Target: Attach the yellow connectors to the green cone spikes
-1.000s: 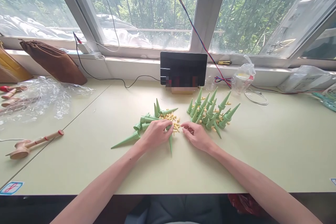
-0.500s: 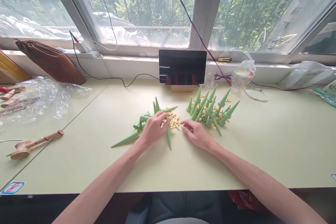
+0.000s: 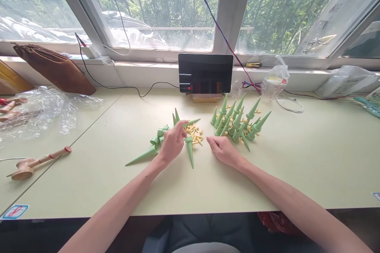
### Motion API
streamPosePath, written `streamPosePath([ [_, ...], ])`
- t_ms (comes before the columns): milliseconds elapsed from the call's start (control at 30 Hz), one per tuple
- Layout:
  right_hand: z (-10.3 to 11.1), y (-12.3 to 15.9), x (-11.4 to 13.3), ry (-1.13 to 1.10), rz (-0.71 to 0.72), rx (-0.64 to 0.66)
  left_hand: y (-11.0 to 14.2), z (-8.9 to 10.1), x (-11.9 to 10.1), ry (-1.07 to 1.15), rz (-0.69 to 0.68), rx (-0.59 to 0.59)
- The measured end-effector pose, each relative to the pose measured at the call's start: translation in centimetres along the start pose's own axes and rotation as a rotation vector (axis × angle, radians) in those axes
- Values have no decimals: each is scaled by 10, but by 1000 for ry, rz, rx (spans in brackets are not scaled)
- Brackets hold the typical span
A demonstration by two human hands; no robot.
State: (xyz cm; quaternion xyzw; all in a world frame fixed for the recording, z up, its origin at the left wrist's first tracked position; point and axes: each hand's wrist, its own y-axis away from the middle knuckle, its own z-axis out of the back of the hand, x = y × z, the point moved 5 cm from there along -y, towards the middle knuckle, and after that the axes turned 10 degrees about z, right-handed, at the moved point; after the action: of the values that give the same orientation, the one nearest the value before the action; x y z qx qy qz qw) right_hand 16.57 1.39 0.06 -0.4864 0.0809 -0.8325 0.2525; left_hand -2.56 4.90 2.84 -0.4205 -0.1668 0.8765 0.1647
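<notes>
My left hand (image 3: pixel 173 142) is over the left group of green cone-shaped plastic spikes (image 3: pixel 142 156), its index finger stretched out and the others curled. Beside its fingertips lies a heap of small yellow plastic pieces (image 3: pixel 196 133). A single green spike (image 3: pixel 190 153) points toward me just right of that hand. My right hand (image 3: pixel 222 149) rests closed on the table, right of the yellow heap; what its fingers hold, if anything, is hidden. Behind it a cluster of green spikes with yellow pieces attached (image 3: pixel 236 122) stands mostly upright, tips up.
A tablet (image 3: pixel 205 73) leans on a small stand at the back. To the left lie a wooden kendama (image 3: pixel 38 163), clear plastic wrap (image 3: pixel 56 108) and a brown pouch (image 3: pixel 53 69). At the back right are a bagged cup (image 3: pixel 274 83) and a coiled cable (image 3: pixel 289 105).
My left hand has drawn back slightly from the yellow heap, and its index finger has straightened. My right hand's fingers have closed further, and it has shifted slightly to the right.
</notes>
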Motion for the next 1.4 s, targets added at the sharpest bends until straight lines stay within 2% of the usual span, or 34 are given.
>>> streamPosePath([
  [467, -2, 2, -4, 8, -1, 34, -2, 1, -4, 0, 67, -18],
  [700, -4, 3, -5, 11, 10, 41, 0, -2, -10, 9, 34, -3],
  [900, -2, 3, 0, 19, -13, -25, 1, -4, -10, 31, 36, 6],
  [1167, -10, 0, 3, 146, 112, 51, 3, -6, -12, 42, 31, 14],
  [1400, -17, -2, 0, 217, 137, 88, 3, -7, -13, 49, 32, 28],
])
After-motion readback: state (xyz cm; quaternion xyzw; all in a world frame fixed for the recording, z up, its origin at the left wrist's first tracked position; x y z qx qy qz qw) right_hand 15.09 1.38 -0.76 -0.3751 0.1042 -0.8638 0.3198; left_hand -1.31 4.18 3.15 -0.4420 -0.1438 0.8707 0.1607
